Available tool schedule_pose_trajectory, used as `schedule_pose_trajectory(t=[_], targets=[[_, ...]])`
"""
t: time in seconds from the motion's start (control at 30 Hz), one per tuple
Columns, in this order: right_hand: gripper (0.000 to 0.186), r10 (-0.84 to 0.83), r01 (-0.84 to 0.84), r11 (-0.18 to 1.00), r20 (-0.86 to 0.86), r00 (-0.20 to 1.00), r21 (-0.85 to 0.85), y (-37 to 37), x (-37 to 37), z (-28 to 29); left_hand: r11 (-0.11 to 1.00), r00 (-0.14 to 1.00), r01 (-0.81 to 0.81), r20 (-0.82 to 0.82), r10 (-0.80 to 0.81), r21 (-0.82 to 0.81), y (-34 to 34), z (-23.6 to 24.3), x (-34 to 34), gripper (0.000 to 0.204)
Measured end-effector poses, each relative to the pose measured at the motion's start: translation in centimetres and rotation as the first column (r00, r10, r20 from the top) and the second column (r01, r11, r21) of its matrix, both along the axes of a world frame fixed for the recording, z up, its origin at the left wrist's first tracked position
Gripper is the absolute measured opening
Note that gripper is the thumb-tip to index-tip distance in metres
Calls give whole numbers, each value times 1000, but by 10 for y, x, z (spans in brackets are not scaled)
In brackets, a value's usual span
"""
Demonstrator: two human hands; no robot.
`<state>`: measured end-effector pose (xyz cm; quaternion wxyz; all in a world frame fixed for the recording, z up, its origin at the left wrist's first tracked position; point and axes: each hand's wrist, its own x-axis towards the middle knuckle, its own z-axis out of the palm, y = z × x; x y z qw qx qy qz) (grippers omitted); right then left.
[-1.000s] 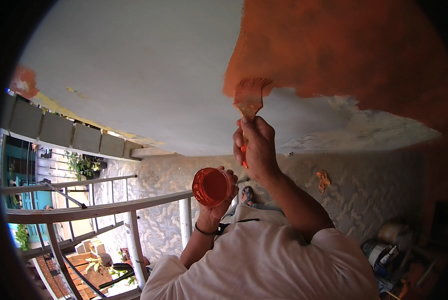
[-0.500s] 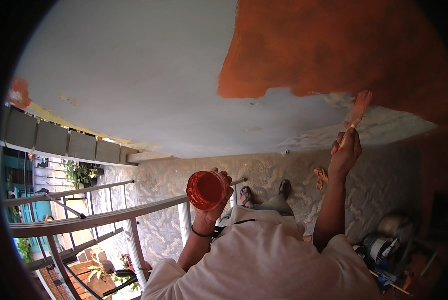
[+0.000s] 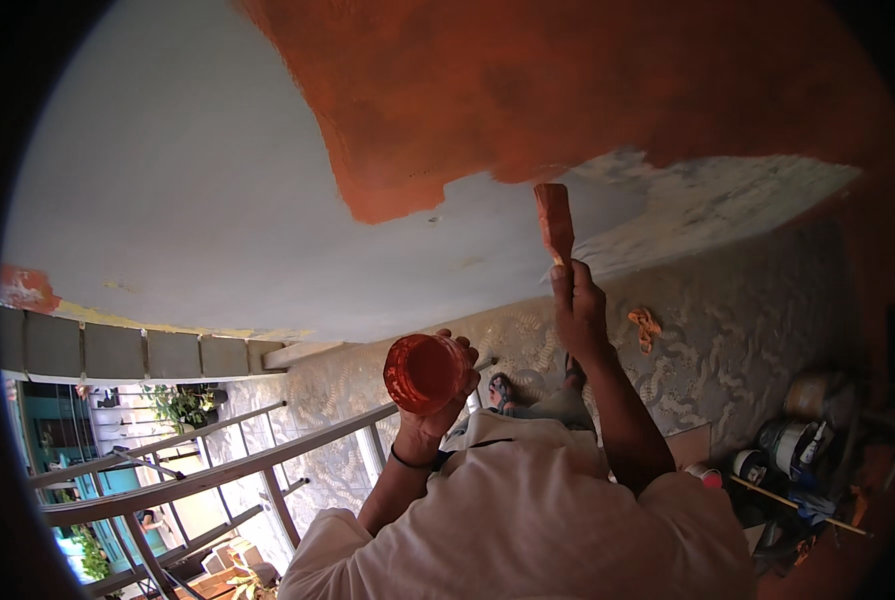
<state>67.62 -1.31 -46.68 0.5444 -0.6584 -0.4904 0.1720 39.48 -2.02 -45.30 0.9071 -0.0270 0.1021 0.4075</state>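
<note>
My left hand [image 3: 446, 408] is wrapped round a clear plastic container [image 3: 423, 372] whose inside is coated with orange-red paint, its mouth facing up. A paintbrush [image 3: 556, 222] with orange-covered bristles is gripped by its handle in my right hand [image 3: 581, 312]. The bristles point away from me, close to the lower edge of the orange paint [image 3: 528, 90] on the wall. Left of and below that edge the wall [image 3: 198, 190] is pale grey. Whether the bristles touch the wall, I cannot tell.
A metal ladder [image 3: 238, 467] stands at my left. Patterned tiles cover the floor [image 3: 708, 290], where an orange cloth-like thing [image 3: 646, 328] lies. Buckets [image 3: 796, 442], a long stick [image 3: 798, 503] and a small paint-stained cup [image 3: 706, 475] are at lower right. Grey blocks [image 3: 113, 348] line the left.
My right hand has brought the brush leftward, off the patch by the orange edge at right. My view has turned a little rightward. The left hand still holds the container.
</note>
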Motion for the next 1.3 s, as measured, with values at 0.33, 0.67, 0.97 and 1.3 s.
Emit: schedule_pose_trajectory(t=[0.33,0.67,0.97,1.3], targets=[[34,211,-220,937,-65,975,-271,41,-28,11,999,999,-14,-46,12,-44,-7,-1,13,65],[36,314,-326,943,-142,939,-70,-50,5,74,998,997,-66,-40,65,-11,0,-6,-4,59],[30,459,-462,877,521,720,-135,-71,17,205,987,950,-118,-303,80,-109,17,6,2,52],[27,516,-463,830,742,428,-310,-69,-39,244,987,937,-145,-330,114,-70,13,-5,1,57]])
